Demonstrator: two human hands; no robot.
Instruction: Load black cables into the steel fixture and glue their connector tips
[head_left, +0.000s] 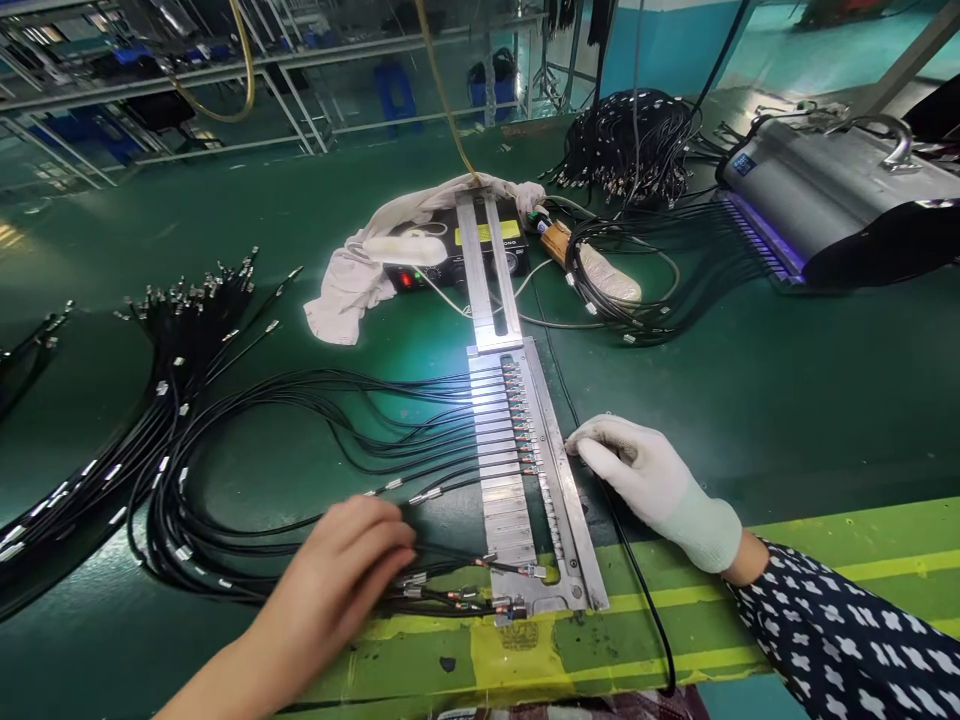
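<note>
My bare left hand (349,565) hovers over the black cables (259,510) left of a slotted metal fixture (510,515). Its fingers are curled together and slightly blurred, and their tips are hidden, so what they pinch, if anything, is unclear. Several cable ends with small metal connectors (517,400) lie side by side in the upper slots; the lower slots show bare metal. Loose cable ends (465,600) stick out past my left hand onto the fixture's near end. My right hand (645,475), in a white glove, is closed with thumb and fingertips at the fixture's right edge.
Behind the fixture stand a black control box (420,275) with a red display and a white cloth (349,295). A wrapped wooden-handled tool (592,265) lies beside more cables. Cable bundles (195,310) lie left; a silver machine with purple light (832,200) stands right.
</note>
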